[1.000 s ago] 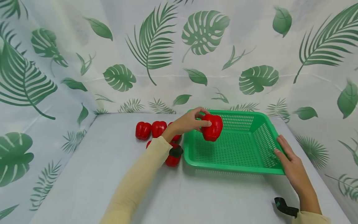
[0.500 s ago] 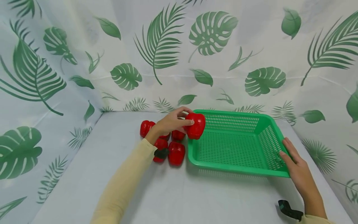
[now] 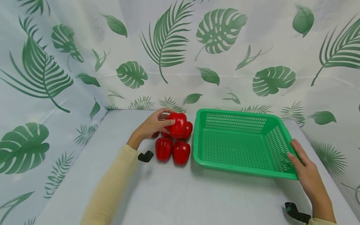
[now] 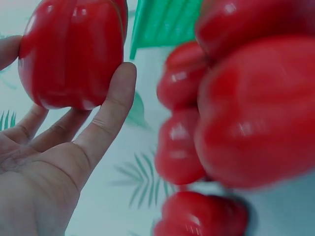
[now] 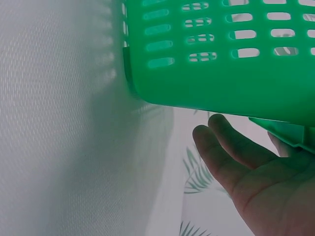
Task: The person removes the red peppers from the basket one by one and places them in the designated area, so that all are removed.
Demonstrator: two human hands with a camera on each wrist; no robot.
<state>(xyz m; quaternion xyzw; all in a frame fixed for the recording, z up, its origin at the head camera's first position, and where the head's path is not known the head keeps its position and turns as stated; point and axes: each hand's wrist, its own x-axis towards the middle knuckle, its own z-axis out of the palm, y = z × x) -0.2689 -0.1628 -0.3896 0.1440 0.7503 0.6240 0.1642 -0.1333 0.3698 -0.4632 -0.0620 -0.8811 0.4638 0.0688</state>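
Note:
A glossy red bell pepper (image 3: 177, 125) is held in my left hand (image 3: 152, 126), thumb on one side and fingers on the other. The left wrist view shows this bell pepper (image 4: 74, 54) raised between the fingertips. Just below and beside it, several more red bell peppers (image 3: 181, 152) cluster on the table, some partly hidden by the hand. A green plastic basket (image 3: 239, 170) with slotted walls stands to their right, with nothing in it. My right hand (image 3: 307, 172) grips its right rim, thumb over the edge; in the right wrist view, two fingers (image 5: 221, 152) extend beside the basket's wall.
The white-covered table (image 3: 174, 200) stretches in front of the basket and peppers. A white curtain (image 3: 174, 87) printed with green leaves rises close behind them and on both sides. Black straps with small mounts sit on both wrists.
My left hand has carried the bell pepper leftward, from above the basket to over the other peppers. The right hand stays at the basket's rim. The head view has turned slightly left.

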